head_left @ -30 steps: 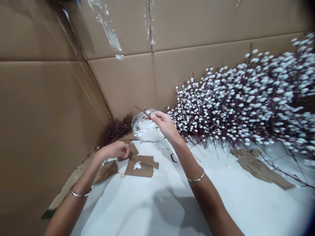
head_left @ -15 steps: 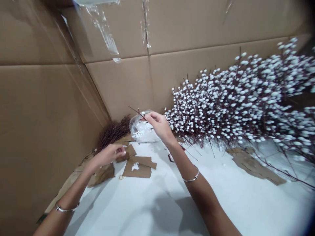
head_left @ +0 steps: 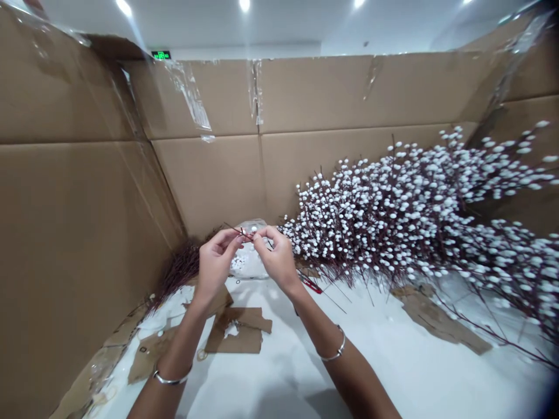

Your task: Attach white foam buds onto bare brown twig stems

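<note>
My left hand [head_left: 216, 262] and my right hand [head_left: 275, 259] meet above the white table, both pinching a thin dark red twig [head_left: 238, 231] between thumb and fingers. A small white bead sits on the twig near my fingertips. Just behind my hands lies a clear plastic bag of white beads [head_left: 248, 262]. A bundle of bare brown twigs [head_left: 181, 269] lies to the left of the bag. A large heap of beaded branches [head_left: 410, 215] fills the right side.
Tall cardboard walls [head_left: 78, 221] enclose the white table [head_left: 271, 372] on the left, back and right. Torn cardboard scraps [head_left: 238, 331] lie under my arms, another scrap [head_left: 441, 317] at the right. A red-handled tool [head_left: 311, 284] lies by my right wrist.
My left hand has risen from the cardboard scraps to join my right hand on the twig. The camera has tilted upward, showing the ceiling.
</note>
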A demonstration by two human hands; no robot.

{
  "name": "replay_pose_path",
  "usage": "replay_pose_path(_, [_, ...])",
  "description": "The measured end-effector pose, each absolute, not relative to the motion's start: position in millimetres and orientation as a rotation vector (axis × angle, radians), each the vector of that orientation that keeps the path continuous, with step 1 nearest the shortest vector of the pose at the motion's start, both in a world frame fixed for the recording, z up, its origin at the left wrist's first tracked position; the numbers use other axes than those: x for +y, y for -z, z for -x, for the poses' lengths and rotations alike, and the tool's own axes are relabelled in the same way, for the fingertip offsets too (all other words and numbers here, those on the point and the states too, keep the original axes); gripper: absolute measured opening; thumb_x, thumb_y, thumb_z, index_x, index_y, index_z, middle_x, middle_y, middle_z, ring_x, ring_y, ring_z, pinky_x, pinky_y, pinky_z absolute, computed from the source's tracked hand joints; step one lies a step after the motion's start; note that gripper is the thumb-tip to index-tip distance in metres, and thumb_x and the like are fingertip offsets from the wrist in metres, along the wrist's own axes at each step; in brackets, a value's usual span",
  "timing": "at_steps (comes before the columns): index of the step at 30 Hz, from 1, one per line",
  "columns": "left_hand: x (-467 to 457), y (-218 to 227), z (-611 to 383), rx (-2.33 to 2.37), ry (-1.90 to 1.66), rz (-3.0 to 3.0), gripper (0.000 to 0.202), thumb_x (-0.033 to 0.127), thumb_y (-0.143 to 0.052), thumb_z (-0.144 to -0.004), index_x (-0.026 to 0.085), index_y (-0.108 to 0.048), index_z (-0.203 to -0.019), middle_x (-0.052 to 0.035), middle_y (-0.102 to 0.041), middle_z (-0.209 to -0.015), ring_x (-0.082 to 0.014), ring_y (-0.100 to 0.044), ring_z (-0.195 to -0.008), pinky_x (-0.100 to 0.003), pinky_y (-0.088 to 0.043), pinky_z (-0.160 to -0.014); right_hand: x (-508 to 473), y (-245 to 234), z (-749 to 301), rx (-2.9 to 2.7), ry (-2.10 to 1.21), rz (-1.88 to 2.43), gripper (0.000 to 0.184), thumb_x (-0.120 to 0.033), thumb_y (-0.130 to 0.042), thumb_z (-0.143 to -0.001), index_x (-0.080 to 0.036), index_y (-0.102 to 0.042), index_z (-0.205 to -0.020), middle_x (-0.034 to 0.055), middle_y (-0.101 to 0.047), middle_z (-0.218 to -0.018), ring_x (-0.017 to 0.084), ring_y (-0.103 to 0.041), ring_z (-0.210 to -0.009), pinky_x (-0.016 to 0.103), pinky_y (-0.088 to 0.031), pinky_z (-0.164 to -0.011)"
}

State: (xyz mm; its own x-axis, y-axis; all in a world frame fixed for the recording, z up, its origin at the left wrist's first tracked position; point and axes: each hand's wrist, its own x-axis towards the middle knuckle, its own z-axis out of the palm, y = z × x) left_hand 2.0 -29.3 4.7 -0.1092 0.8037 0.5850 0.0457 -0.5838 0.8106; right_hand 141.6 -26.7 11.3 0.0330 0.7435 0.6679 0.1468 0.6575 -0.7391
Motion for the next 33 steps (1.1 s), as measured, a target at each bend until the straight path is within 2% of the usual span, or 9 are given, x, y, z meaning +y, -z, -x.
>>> replay_pose_path(15, [-26,-2,1,0.947,-1.746,-1.713,0.012,0.028,-0.068,-0.083,0.018,-0.075,-0.085,-0.0054,-0.072,-0.093,-0.0187,-0.066,-0.088,-0.03,-0.054,-0.079,-29,-13,-142,-1.577,-0.416,0.823,0.015,-0.021,-0.054,-0.085,-0.022,-0.059,-0.071,0.0015,-0.068,-0.078,0.018,-0.06,-0.079,0.033,-0.041,-0.084])
replay_pose_path(23, [-29,-5,3,0.992,-1.764,-1.848,0.015,0.029,-0.066,-0.085,0.02,-0.077,-0.091,-0.0055,-0.073,-0.094,-0.0197,-0.067,-0.09,-0.031,-0.054,-0.08,-30,-13,-142,-1.607,-0.357,0.831,0.015,-0.02,-0.054,-0.086,-0.022,-0.059,-0.071,0.0011,-0.069,-0.079,0.018,-0.061,-0.081,0.035,-0.039,-0.086])
replay_pose_path(33, [-28,-3,9,1.002,-1.771,-1.924,0.016,0.03,-0.066,-0.085,0.022,-0.077,-0.093,-0.0063,-0.073,-0.1,-0.0209,-0.066,-0.097,-0.034,-0.052,-0.088,-31,-11,-138,-1.642,-0.349,0.826,0.015,-0.021,-0.053,-0.089,-0.022,-0.059,-0.074,0.0014,-0.069,-0.082,0.019,-0.06,-0.085,0.036,-0.037,-0.089])
